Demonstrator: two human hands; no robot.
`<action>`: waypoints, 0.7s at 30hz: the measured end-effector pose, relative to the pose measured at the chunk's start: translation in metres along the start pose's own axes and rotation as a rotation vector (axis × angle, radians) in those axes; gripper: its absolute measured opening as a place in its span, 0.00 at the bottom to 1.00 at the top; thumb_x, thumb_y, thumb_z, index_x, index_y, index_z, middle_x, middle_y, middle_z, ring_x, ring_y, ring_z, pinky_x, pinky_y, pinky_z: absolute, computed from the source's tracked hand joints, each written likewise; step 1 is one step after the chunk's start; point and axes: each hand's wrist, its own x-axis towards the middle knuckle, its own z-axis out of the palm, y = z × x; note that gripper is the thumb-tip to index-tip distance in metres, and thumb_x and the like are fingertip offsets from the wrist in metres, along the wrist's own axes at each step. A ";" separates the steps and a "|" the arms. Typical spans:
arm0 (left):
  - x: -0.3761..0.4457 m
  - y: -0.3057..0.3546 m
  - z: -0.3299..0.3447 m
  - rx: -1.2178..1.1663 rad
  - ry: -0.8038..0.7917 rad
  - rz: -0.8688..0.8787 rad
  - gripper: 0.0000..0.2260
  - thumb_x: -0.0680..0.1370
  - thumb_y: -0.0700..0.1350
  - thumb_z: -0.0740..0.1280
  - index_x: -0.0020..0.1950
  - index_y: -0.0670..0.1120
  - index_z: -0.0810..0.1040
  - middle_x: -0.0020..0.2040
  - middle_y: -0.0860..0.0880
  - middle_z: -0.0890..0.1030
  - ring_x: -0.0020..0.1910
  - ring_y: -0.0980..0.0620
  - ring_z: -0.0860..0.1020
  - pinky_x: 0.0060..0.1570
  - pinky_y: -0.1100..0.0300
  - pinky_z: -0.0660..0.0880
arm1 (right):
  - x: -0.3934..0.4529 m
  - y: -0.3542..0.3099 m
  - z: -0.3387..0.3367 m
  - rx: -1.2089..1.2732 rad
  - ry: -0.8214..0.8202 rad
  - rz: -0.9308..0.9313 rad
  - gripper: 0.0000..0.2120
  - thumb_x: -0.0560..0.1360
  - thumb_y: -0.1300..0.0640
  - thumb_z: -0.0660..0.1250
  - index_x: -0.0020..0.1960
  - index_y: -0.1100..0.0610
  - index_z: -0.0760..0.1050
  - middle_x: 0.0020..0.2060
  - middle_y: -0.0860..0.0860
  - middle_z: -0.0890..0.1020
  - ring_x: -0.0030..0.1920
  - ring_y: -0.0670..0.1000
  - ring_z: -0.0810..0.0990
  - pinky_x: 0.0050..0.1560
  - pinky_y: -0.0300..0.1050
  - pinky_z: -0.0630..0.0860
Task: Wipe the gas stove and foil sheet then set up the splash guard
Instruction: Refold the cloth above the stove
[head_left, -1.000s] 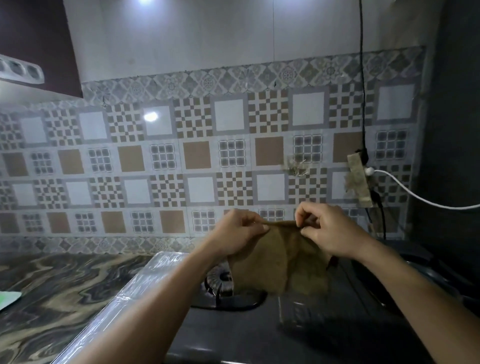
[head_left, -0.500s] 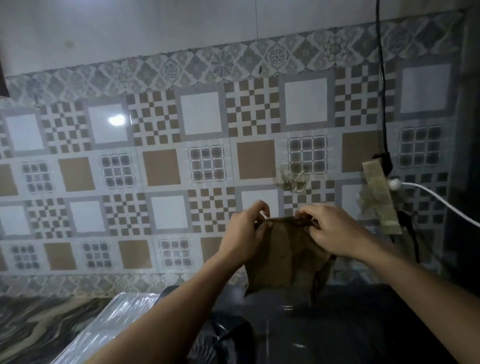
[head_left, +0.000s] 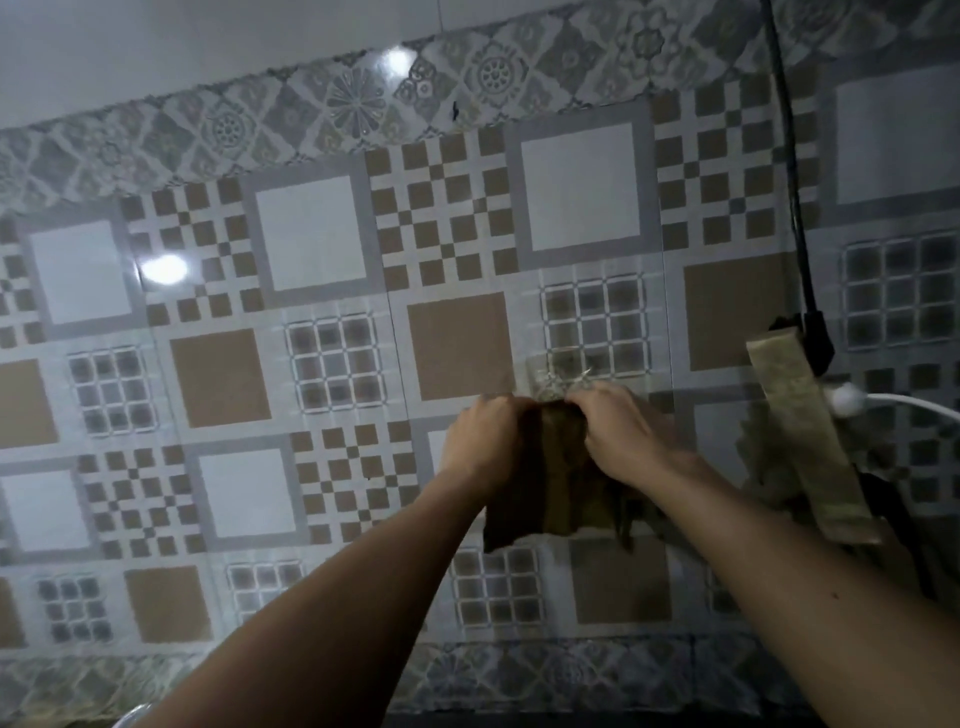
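Both of our hands are raised in front of the tiled wall (head_left: 311, 364), close together and gripping the top edge of a brown cloth (head_left: 550, 499). Our left hand (head_left: 485, 441) has its fingers curled and pinched on the cloth's upper left corner; our right hand (head_left: 618, 436), just beside it, is closed over the upper right corner, knuckles toward us. Below the two hands the cloth hangs down in loose folds, its lower edge ragged and uneven between our forearms. Just above our right hand a small clear hook or sticker (head_left: 558, 376) sits on the wall, touching or nearly touching the cloth's top; we cannot tell which. Further right of that hand a taped strip (head_left: 800, 431) runs down the wall, with a black cable (head_left: 789, 171) above it and a white plug (head_left: 844, 401) beside it.
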 end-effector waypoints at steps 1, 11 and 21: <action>0.003 -0.002 0.002 -0.006 0.005 -0.011 0.11 0.80 0.44 0.63 0.61 0.52 0.77 0.53 0.52 0.79 0.49 0.56 0.78 0.51 0.62 0.75 | 0.000 -0.003 0.000 -0.010 0.001 0.015 0.14 0.73 0.67 0.59 0.52 0.53 0.75 0.51 0.49 0.74 0.50 0.55 0.77 0.50 0.55 0.77; 0.001 0.012 0.025 -0.129 -0.209 -0.178 0.12 0.77 0.39 0.60 0.56 0.48 0.80 0.52 0.46 0.81 0.50 0.47 0.79 0.54 0.47 0.77 | -0.025 -0.016 0.019 -0.038 -0.042 0.145 0.14 0.78 0.58 0.56 0.61 0.54 0.72 0.58 0.54 0.72 0.57 0.56 0.73 0.55 0.52 0.74; -0.066 0.002 -0.047 0.116 -0.391 -0.187 0.24 0.79 0.41 0.61 0.75 0.52 0.64 0.69 0.44 0.68 0.67 0.44 0.70 0.66 0.45 0.68 | -0.065 -0.085 -0.018 -0.221 -0.075 0.090 0.15 0.77 0.60 0.58 0.63 0.58 0.70 0.63 0.56 0.71 0.61 0.58 0.71 0.61 0.52 0.70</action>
